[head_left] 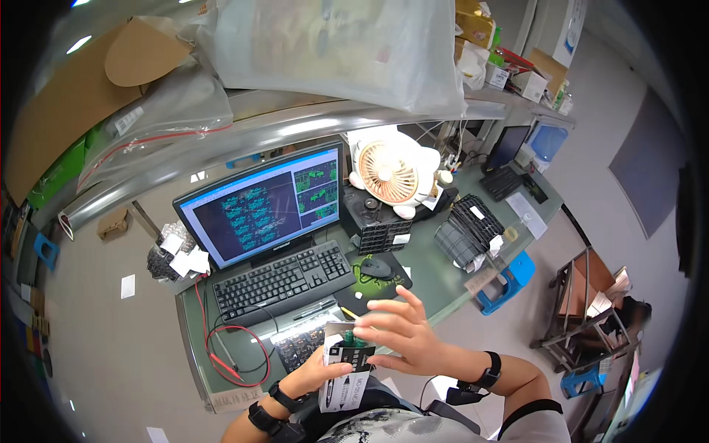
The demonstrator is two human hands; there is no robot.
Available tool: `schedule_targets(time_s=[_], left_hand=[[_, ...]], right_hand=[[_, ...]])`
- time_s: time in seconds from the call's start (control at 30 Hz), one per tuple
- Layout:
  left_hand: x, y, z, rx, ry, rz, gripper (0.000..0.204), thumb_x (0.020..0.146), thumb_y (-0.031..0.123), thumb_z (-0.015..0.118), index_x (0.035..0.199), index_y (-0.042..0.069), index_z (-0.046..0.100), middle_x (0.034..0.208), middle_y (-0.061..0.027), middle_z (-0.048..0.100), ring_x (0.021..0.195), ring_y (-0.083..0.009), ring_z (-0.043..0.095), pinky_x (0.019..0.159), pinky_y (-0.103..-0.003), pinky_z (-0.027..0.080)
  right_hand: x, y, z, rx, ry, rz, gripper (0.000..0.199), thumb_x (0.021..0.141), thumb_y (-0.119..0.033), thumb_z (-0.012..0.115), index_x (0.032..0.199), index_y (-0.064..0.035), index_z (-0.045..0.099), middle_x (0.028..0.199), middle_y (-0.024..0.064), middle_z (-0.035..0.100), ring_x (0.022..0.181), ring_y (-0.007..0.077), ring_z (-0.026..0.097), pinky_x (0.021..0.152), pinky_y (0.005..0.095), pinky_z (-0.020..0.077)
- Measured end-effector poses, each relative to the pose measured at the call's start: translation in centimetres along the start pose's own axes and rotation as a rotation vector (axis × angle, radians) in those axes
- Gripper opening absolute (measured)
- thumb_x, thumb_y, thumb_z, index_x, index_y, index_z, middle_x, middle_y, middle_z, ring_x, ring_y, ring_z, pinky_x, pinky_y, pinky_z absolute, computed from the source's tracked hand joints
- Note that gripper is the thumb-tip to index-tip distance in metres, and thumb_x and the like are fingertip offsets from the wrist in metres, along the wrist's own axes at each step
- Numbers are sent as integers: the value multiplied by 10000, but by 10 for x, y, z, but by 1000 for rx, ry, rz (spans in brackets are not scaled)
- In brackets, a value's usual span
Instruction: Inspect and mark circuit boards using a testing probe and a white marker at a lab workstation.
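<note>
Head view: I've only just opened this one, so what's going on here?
A person at a desk holds a small white and black box upright, its top open, in the left hand. The right hand is at the box's open top with its fingers spread; whether it touches anything inside is unclear. Green items show in the opening. Beyond the box are a keyboard, a mouse and a lit monitor.

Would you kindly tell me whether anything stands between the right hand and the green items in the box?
Nothing visible does: the box, held in the left hand, is open at the top, and the right hand is at that opening, close to the green items.
</note>
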State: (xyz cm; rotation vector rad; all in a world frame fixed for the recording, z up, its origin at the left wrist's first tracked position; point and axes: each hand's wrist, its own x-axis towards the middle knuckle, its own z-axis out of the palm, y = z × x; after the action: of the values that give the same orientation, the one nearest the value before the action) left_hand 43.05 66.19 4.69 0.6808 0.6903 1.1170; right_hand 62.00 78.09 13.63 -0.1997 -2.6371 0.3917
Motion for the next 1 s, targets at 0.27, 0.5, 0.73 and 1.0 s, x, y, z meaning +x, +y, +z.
schedule_targets(time_s=[0.27, 0.5, 0.73, 1.0], left_hand=[[-1, -9, 0, 104, 63, 72, 553, 822, 181, 668, 1287, 6, 426, 1080, -61, 588, 966, -129, 574, 844, -285, 477], [18, -18, -3, -118, 95, 149, 617, 785, 194, 649, 1297, -14, 377, 1127, -152, 591, 949, -263, 650, 833, -371, 540], [71, -42, 34, -56, 314, 127, 709, 740, 206, 648, 1345, 40, 318, 1029, -206, 607, 871, -269, 651, 762, -357, 546], [151, -27, 110, -91, 711, 143, 480, 758, 95, 573, 1212, -34, 486, 1071, -175, 592, 943, -287, 604, 835, -366, 508]], right_hand=[[-5, -1, 21, 383, -107, 131, 347, 890, -220, 610, 1221, -121, 573, 1187, -15, 612, 1298, 226, 411, 1117, 534, 116], [-5, 29, 20, 505, 26, 10, 454, 875, -146, 604, 1308, -126, 469, 1368, 34, 471, 1341, 238, 348, 1112, 549, 161], [-37, 113, 18, 591, -101, -96, 502, 910, -164, 567, 1362, -60, 374, 1375, 58, 467, 1371, 240, 300, 1136, 533, 115], [-116, 230, -43, 1016, 120, 109, 537, 935, -287, 546, 1387, -56, 368, 1412, 123, 391, 1319, 246, 355, 1093, 412, 250]])
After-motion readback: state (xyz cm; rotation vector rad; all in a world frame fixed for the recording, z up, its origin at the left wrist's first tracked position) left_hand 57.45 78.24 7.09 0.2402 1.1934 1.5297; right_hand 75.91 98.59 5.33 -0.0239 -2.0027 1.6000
